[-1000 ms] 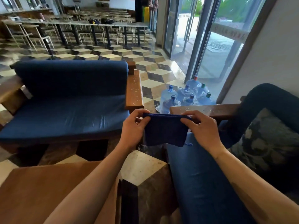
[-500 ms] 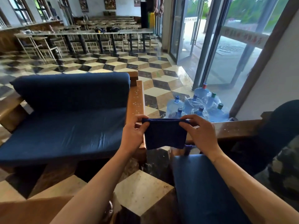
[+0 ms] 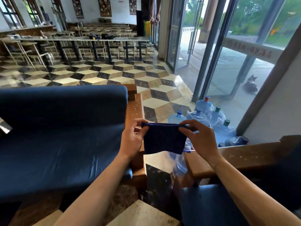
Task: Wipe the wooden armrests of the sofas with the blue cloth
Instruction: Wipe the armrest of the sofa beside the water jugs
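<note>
While the blue sofa (image 3: 61, 136) fills the left, its wooden armrest (image 3: 136, 110) runs just behind the blue cloth (image 3: 164, 139). The cloth hangs in the air, its top corners pinched in the grip of left hand (image 3: 132, 139) and right hand (image 3: 201, 139).

Patterned floor (image 3: 156, 101) bears sofas, apparently water bottles (image 3: 203, 106).

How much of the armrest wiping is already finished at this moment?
Nothing looks wiped yet: white specks dot the left sofa's armrest and the right sofa's armrest. In hand: left hand and right hand hold the blue cloth stretched in the air. Both armrests remain.
</note>
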{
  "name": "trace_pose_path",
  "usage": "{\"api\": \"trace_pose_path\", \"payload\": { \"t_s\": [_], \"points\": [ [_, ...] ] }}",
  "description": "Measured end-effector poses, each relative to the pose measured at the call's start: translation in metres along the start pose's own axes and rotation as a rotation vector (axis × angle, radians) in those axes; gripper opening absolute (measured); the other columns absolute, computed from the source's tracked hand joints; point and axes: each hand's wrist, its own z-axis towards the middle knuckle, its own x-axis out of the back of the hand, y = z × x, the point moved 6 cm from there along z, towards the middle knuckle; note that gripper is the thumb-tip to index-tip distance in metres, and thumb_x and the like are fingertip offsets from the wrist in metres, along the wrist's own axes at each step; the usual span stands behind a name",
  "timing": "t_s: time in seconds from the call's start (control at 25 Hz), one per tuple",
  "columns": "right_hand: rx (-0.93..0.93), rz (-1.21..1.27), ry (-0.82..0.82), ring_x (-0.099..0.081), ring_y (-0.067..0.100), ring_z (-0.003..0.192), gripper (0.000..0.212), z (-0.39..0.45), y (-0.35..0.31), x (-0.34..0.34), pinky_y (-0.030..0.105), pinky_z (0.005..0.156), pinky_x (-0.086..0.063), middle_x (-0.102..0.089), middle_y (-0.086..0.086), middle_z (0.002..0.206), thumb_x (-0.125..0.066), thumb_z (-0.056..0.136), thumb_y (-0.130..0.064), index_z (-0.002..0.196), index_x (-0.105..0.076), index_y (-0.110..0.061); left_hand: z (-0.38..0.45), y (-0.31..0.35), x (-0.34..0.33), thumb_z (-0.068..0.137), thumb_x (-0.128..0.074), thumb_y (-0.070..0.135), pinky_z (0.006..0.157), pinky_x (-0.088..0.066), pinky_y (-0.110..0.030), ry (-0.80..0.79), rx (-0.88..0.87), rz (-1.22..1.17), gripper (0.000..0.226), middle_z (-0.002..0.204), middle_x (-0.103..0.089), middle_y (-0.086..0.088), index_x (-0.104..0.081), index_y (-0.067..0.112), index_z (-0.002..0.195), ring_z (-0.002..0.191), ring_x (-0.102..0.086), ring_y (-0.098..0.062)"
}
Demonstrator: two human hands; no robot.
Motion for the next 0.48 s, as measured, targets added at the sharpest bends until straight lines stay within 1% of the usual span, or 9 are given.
{"api": "trace_pose_path", "payload": {
  "t_s": [0.16,0.28,0.36,0.44,0.48],
  "points": [
    [-0.021,-0.048,0.034,-0.07,0.009,0.081,0.013,0.048,0.003,-0.029,0.027,0.078,-0.054,-0.074,-0.01,0.085,-0.075,0.084,-0.024,0.095,-0.074,-0.031,0.063,-0.027,0.004,0.093,-0.066,0.01,0.073,-0.054,-0.022,-0.021,0.009,-0.03,0.016,0.099,-0.07,0.003,-0.067,0.022,0.103,0.078,-0.062,-0.006],
    [-0.043,-0.054,0.059,-0.068,0.001,0.079,0.016,0.078,0.011,-0.041,0.023,0.078,-0.053,-0.073,-0.013,0.083,-0.075,0.084,-0.023,0.092,-0.072,-0.037,0.103,-0.047,-0.003,0.092,-0.067,0.019,0.077,-0.056,-0.028,-0.058,0.002,-0.012,0.017,0.101,-0.07,0.009,-0.067,0.034,0.102,0.081,-0.064,-0.007],
    [-0.051,-0.066,0.069,-0.067,-0.001,0.079,0.021,0.094,0.02,-0.046,0.023,0.078,-0.053,-0.072,-0.015,0.083,-0.075,0.084,-0.022,0.091,-0.07,-0.04,0.123,-0.058,-0.011,0.093,-0.066,0.024,0.079,-0.057,-0.031,-0.092,0.038,-0.02,0.018,0.099,-0.07,0.015,-0.066,0.04,0.101,0.084,-0.066,-0.007],
    [-0.063,-0.074,0.083,-0.068,-0.001,0.08,0.023,0.111,0.032,-0.049,0.026,0.079,-0.054,-0.072,-0.016,0.085,-0.076,0.083,-0.023,0.091,-0.069,-0.043,0.143,-0.065,-0.023,0.094,-0.065,0.023,0.08,-0.056,-0.029,-0.141,0.057,-0.042,0.019,0.098,-0.07,0.018,-0.065,0.041,0.101,0.087,-0.066,-0.008],
    [-0.074,-0.077,0.091,-0.069,0.0,0.082,0.023,0.119,0.04,-0.049,0.028,0.079,-0.055,-0.073,-0.015,0.086,-0.076,0.083,-0.024,0.092,-0.069,-0.044,0.155,-0.066,-0.031,0.095,-0.065,0.021,0.078,-0.056,-0.025,-0.152,0.055,-0.051,0.02,0.097,-0.069,0.018,-0.065,0.04,0.102,0.088,-0.066,-0.01]
  ]
}}
